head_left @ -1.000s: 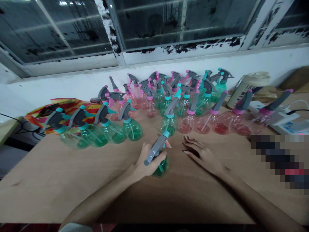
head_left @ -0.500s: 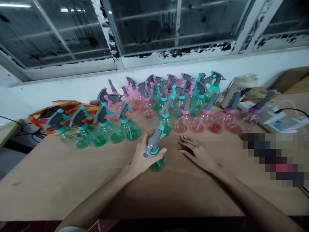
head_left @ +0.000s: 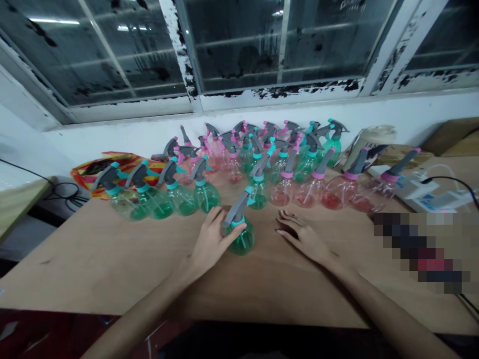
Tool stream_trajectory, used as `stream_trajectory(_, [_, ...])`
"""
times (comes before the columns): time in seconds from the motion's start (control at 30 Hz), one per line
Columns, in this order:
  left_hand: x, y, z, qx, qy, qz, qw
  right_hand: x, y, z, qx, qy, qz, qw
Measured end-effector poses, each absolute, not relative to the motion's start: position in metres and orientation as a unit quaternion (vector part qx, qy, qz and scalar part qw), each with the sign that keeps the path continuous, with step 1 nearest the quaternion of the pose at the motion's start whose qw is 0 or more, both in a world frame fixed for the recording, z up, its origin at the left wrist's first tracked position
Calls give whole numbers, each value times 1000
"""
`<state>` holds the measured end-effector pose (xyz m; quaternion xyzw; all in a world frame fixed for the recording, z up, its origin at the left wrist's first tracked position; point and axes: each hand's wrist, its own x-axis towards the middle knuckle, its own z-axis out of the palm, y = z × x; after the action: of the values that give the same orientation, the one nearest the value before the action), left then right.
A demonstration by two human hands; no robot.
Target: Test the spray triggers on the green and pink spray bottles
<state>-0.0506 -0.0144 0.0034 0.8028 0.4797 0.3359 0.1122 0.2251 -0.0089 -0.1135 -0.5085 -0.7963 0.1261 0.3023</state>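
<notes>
A green spray bottle (head_left: 241,239) with a grey trigger and teal collar stands on the wooden table (head_left: 112,269). My left hand (head_left: 209,242) wraps its neck from the left, thumb across the collar. Just right of the bottle, my right hand (head_left: 303,237) lies flat on the table, palm down and fingers spread, touching nothing else. Behind them stand a row of green spray bottles (head_left: 164,192) to the left and a row of pink spray bottles (head_left: 333,187) to the right.
More green and pink bottles crowd the back (head_left: 258,144) near the white wall under the window. A red and yellow bag (head_left: 95,167) lies at the left. A white power strip with a black cable (head_left: 426,192) and a cream jug (head_left: 368,142) sit at the right.
My left hand has pushed the green bottle away from me, closer to the rows. The right hand has stayed flat on the table. The view has tilted a little.
</notes>
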Motion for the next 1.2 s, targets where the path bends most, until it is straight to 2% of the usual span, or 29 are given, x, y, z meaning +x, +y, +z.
stream_trajectory(0.33, [-56,47,-8,766,519,372,72,224,-16,-97,-523,-774,137,330])
stream_trajectory(0.77, [-46,90,-15,752,516,403,69,204,10,-35,-583,-722,123,352])
stream_trajectory(1.2, [-50,110,-9,762,495,403,109,160,59,-44,-624,-682,83,372])
